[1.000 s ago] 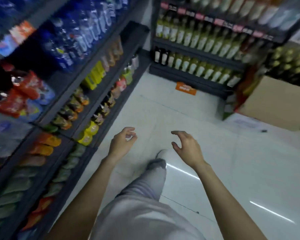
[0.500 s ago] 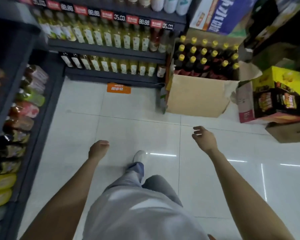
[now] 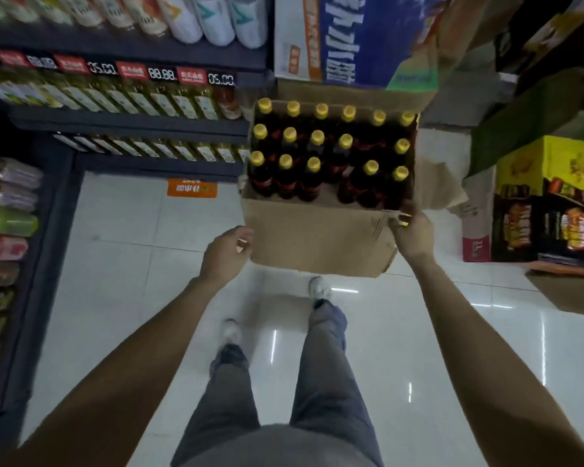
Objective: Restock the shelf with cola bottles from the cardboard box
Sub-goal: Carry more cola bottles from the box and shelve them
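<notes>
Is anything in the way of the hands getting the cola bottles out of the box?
Nothing visible. The cardboard box is open on top, with the cola bottles standing uncovered. The right hand grips its near corner; the left hand is at its other near corner.

Dim aisle, glare streaks on floor tiles (image 3: 418,365), blurred, warped edges.

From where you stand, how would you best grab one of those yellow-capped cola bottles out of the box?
Probably from straight above, by the neck just under the yellow cap. The cola bottles stand upright, packed tightly in the open-topped cardboard box, so only their tops are free.
</notes>
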`<action>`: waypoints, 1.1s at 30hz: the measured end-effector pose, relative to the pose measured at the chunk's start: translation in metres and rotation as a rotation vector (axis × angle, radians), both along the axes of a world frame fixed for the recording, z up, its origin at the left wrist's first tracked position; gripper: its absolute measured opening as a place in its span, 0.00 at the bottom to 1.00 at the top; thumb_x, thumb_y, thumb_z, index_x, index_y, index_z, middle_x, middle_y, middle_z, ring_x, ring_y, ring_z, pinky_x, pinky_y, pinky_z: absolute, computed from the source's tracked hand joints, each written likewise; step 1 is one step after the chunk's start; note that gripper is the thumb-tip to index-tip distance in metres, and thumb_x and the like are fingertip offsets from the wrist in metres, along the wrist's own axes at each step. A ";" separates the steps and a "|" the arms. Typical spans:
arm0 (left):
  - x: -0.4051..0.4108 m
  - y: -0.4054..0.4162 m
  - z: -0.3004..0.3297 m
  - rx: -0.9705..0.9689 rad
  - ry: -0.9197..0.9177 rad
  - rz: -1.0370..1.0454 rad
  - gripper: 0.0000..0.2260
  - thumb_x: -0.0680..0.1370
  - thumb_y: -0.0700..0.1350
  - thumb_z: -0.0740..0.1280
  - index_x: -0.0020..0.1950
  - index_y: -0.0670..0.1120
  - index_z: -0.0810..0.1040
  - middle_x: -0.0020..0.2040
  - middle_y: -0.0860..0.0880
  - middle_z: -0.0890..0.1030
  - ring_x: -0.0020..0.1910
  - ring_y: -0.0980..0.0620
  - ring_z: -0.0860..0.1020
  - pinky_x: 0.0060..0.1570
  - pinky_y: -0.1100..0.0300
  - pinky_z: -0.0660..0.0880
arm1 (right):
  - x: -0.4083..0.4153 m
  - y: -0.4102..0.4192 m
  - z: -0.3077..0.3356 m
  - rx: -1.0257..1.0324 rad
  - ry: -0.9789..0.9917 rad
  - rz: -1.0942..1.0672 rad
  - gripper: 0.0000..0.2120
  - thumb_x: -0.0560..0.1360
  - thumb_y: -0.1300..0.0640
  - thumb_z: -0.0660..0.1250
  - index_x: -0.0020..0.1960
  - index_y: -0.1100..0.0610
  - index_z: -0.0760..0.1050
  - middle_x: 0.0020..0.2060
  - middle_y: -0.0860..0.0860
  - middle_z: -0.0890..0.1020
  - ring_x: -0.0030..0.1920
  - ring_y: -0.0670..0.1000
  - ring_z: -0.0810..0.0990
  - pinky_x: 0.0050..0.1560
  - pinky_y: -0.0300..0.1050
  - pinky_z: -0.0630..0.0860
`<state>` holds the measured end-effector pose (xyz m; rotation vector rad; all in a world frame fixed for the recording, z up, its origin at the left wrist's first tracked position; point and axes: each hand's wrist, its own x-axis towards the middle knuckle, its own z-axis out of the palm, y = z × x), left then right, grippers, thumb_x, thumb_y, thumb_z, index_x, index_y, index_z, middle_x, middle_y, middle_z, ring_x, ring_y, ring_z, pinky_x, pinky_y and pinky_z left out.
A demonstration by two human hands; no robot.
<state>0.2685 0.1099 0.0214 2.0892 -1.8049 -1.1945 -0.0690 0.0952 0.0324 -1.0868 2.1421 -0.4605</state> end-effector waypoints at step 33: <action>-0.232 -0.131 -0.105 -0.271 -0.002 0.085 0.31 0.64 0.50 0.79 0.64 0.46 0.74 0.59 0.48 0.79 0.59 0.47 0.77 0.53 0.53 0.76 | -0.052 -0.115 -0.110 0.087 0.352 0.486 0.29 0.70 0.55 0.74 0.67 0.50 0.65 0.57 0.52 0.75 0.47 0.60 0.81 0.35 0.47 0.70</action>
